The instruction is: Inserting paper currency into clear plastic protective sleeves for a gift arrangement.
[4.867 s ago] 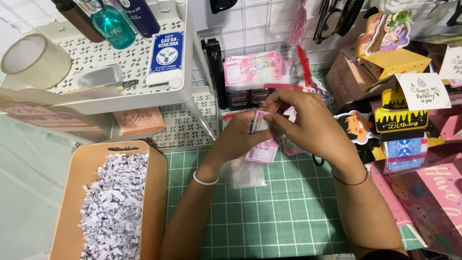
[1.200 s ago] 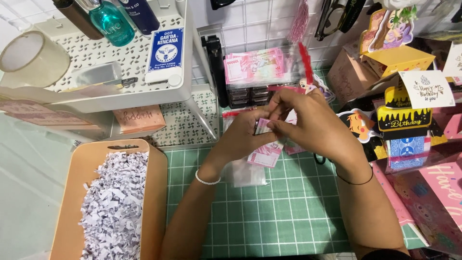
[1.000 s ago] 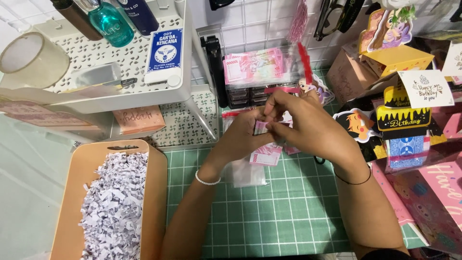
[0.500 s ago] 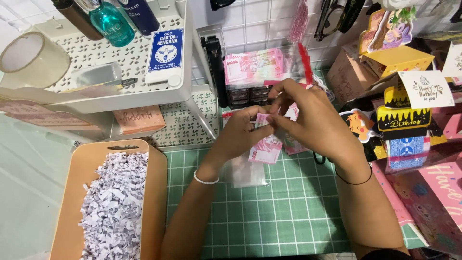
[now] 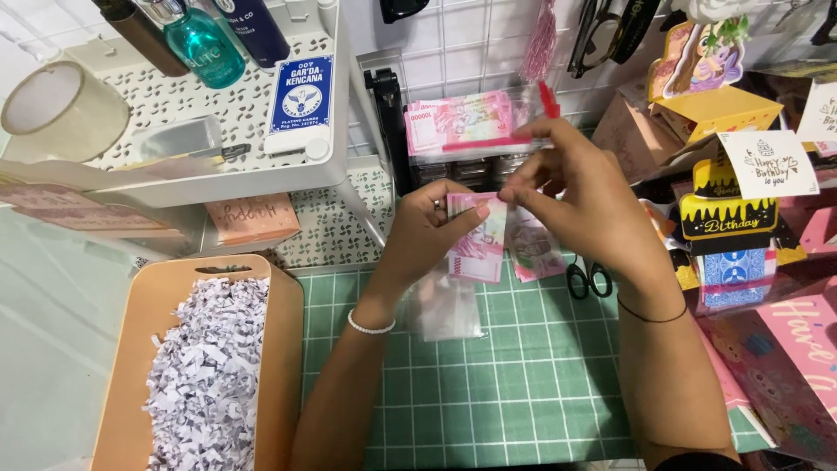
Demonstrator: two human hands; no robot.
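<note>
My left hand (image 5: 427,231) pinches a small stack of pink banknotes (image 5: 475,240) above the green cutting mat (image 5: 514,384). My right hand (image 5: 584,201) meets it from the right, fingertips on the top edge of the notes, with a single pink note (image 5: 534,249) hanging beneath it. A clear plastic sleeve (image 5: 443,310) lies on the mat just below my left wrist. Behind my hands a clear bag of more pink notes (image 5: 462,122) stands against the wire grid.
A tan tray of shredded white paper (image 5: 205,375) sits at the left. A white shelf (image 5: 218,166) carries a tape roll (image 5: 61,109), bottles and a blue card box (image 5: 301,96). Black scissors (image 5: 588,279) lie by my right wrist. Gift boxes and greeting cards (image 5: 741,174) crowd the right side.
My hands have kept working the notes in place; the right hand has lifted slightly and the stack in my left hand now shows more plainly.
</note>
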